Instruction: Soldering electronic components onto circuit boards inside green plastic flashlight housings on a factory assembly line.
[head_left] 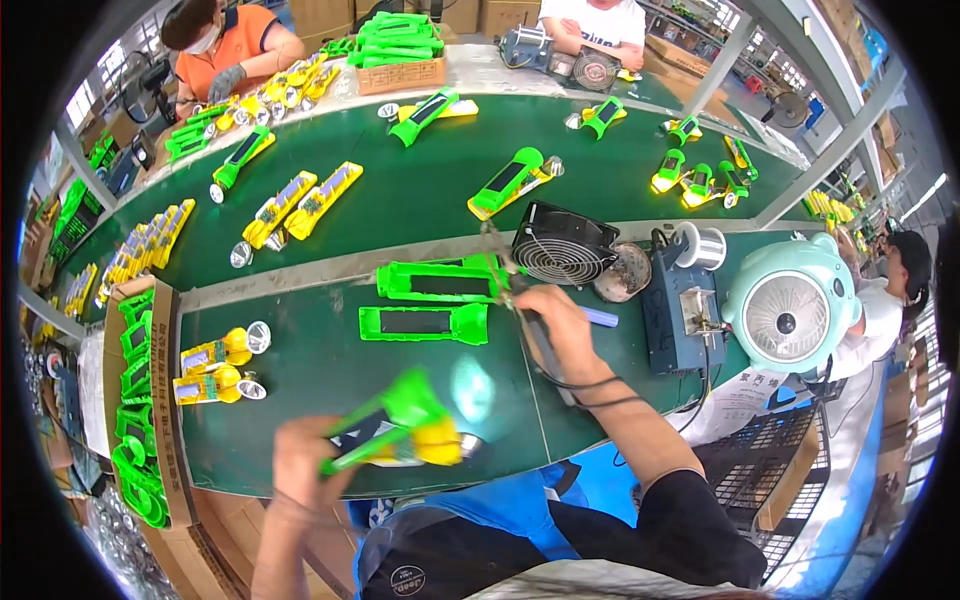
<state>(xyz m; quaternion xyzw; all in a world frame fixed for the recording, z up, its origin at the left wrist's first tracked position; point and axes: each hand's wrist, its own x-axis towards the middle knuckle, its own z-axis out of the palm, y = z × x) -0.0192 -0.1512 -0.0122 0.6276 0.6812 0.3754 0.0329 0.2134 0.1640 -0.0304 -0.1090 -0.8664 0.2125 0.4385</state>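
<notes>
Gripping tight on both sides: your left hand point(300, 455) is closed around a green and yellow torch point(400, 430), blurred, held low at the near edge of the desk point(300, 400) and tipped so its open end faces across to your right hand point(560, 320). That hand is wrapped around a soldering iron point(530, 330), tip raised toward the fan, cord trailing back over your wrist, so it looks poised clear of the work.

Now the surroundings, big to small. Beyond the desk runs a green belt point(430, 190) carrying more torches, with other people working on its far side; their hands stay well apart from yours. Left of you stands a box point(165, 400) stacked with green shells, within easy reach of the left hand. To your right sits a pale round fan point(790, 310) facing you, and beside it a blue solder station point(680, 320) with a wire spool point(700, 245) on top. A black fan point(560, 245) stands right behind the iron tip, likely to pull fumes away. Two green shells point(430, 300) lie flat mid-desk, insides up, ready for picking. Two yellow cores point(215, 370) with reflectors wait near the box.
</notes>
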